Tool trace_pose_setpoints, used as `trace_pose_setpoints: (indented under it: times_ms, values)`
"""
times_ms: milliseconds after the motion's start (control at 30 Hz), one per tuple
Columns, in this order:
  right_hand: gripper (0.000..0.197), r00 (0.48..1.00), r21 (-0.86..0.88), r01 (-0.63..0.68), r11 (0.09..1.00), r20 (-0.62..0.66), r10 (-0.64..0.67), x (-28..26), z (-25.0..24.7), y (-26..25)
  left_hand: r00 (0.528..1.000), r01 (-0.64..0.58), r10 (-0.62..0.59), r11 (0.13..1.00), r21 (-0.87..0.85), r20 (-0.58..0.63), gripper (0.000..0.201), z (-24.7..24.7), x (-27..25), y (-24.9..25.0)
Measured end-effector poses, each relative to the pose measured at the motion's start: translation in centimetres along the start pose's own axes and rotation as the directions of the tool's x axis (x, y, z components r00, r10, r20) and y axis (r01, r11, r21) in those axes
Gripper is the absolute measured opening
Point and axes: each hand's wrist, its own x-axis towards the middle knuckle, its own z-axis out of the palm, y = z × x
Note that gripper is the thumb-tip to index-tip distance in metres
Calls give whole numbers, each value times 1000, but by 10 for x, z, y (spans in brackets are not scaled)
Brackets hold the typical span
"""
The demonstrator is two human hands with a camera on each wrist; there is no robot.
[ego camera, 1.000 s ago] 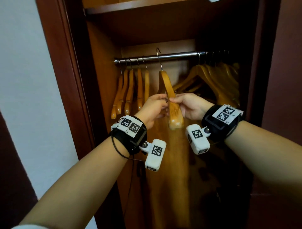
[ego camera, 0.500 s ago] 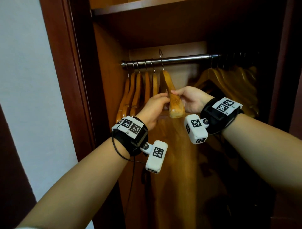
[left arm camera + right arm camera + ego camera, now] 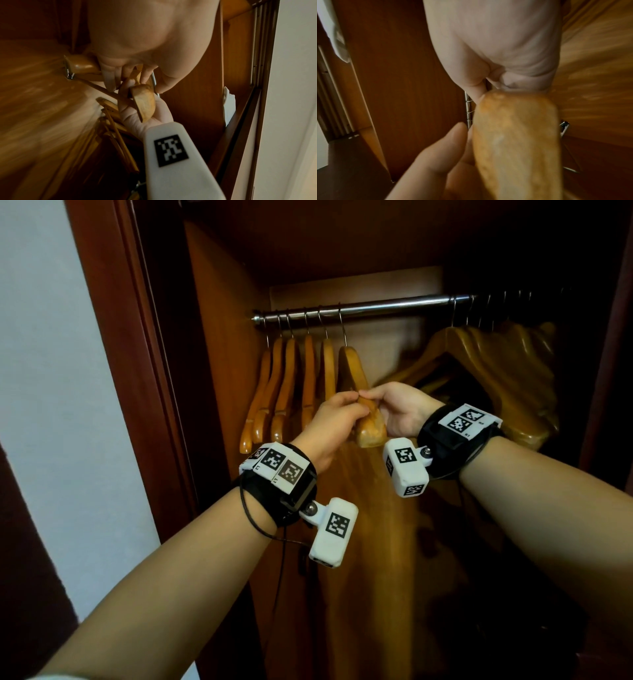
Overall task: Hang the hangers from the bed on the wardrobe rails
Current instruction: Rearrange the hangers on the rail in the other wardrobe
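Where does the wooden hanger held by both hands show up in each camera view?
Head: the held hanger sits centre, between left hand and right hand.
Left wrist: centre, its rounded end.
Right wrist: lower right, large and blurred.
Shared landmark: the metal rail.

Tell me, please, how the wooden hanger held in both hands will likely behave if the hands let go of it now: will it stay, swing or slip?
The hanger looks like thick, glossy wood, so probably stiff and smooth. Its hook sits over the rail, so it should stay, perhaps swinging briefly.
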Motion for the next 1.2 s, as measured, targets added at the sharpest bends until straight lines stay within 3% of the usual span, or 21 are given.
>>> trace_pose_setpoints:
  times_ms: [267, 400, 467, 567, 667, 733, 800, 933, 1200]
  values:
    - [29, 995, 14, 30, 999, -91, -29, -4, 3, 12, 994, -101, 104, 987, 124, -16, 49, 5, -9, -10]
    - [17, 975, -46, 145, 988, -165, -151, -11, 1, 22, 978, -186, 197, 971, 147, -62, 43, 12, -14, -7]
    - [28, 955, -179, 183, 967, -201, -218, -17, -4, 26, 959, -245, 265, 952, 182, -100, 39, 16, -15, -4]
    - [39, 914, -527, 204, 825, -201, -354, -39, -15, 24, 929, -325, 352, 924, 203, -113, 35, 30, -15, 4]
    - [47, 826, -846, 143, 513, -184, -533, -67, -32, 12, 925, -352, 368, 925, 145, -97, 31, 51, -16, 11]
    - [47, 763, -944, 40, 328, -183, -620, -89, -47, 5, 930, -355, 362, 930, 98, -60, 30, 69, -18, 14]
    - [51, 722, -973, -88, 214, -210, -659, -105, -61, 0, 936, -349, 351, 935, 62, -16, 32, 87, -19, 13]
    - [59, 740, -948, -292, 124, -307, -599, -131, -80, 2, 962, -257, 260, 965, -40, 81, 36, 120, -17, 11]
    - [57, 791, -894, -447, -24, -382, -478, -125, -80, 15, 983, 10, 2, 998, -65, 182, 45, 141, -11, -9]
